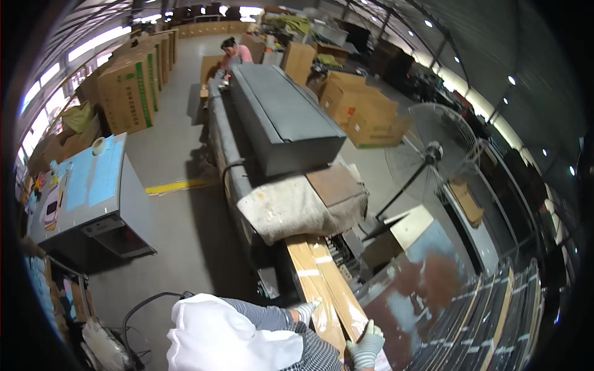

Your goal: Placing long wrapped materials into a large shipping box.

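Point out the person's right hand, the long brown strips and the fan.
Right hand (366, 347): head view, back of the glove.
Long brown strips (315, 292): head view, left strip's upper face.
Fan (434, 151): head view, central hub.

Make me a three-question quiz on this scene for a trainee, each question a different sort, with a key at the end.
1. Multiple choice: what do the gloved left hand and right hand touch?
A. A roll of tape
B. Long brown pieces
C. The fan's guard

2. True or false: the large standing fan is to the right of the long grey box-shaped housing in the picture.

3. Fill in the blank: the sheets lying on the grey desk at the left are light ____.

Key: 1. B; 2. True; 3. blue.
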### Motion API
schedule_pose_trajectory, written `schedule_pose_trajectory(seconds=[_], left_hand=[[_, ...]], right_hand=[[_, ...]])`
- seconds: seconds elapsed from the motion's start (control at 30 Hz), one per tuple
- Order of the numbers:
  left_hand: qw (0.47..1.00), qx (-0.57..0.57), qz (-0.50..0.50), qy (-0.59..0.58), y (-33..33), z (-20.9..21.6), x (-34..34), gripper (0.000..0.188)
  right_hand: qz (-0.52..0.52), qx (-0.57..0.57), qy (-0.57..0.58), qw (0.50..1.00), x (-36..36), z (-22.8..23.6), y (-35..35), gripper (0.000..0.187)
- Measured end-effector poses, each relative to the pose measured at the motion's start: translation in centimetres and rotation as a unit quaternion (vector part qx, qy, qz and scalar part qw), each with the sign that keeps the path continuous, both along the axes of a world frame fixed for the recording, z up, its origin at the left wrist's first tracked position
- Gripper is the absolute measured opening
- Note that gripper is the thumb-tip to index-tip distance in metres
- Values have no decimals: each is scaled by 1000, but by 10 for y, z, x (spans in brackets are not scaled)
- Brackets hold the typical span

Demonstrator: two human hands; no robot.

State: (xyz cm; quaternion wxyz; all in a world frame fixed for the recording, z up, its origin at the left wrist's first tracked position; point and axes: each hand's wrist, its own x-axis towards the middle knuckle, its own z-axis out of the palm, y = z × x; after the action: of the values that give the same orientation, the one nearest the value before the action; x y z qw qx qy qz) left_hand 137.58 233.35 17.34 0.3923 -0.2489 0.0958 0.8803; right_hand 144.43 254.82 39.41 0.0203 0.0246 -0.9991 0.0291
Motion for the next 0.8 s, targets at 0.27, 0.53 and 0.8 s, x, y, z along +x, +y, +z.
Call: schedule_pose_trajectory(seconds=[0.27,0.53,0.8], left_hand=[[987,-147,-52,-31,-28,91,-7,64],[993,-91,-38,-69,-36,126,-21,65],[989,-134,66,-1,-46,21,-138,60]], right_hand=[[-2,-21,-21,1000,-18,11,-11,107],[35,-72,4,997,-36,36,-28,89],[40,-61,254,964,-77,87,-8,52]])
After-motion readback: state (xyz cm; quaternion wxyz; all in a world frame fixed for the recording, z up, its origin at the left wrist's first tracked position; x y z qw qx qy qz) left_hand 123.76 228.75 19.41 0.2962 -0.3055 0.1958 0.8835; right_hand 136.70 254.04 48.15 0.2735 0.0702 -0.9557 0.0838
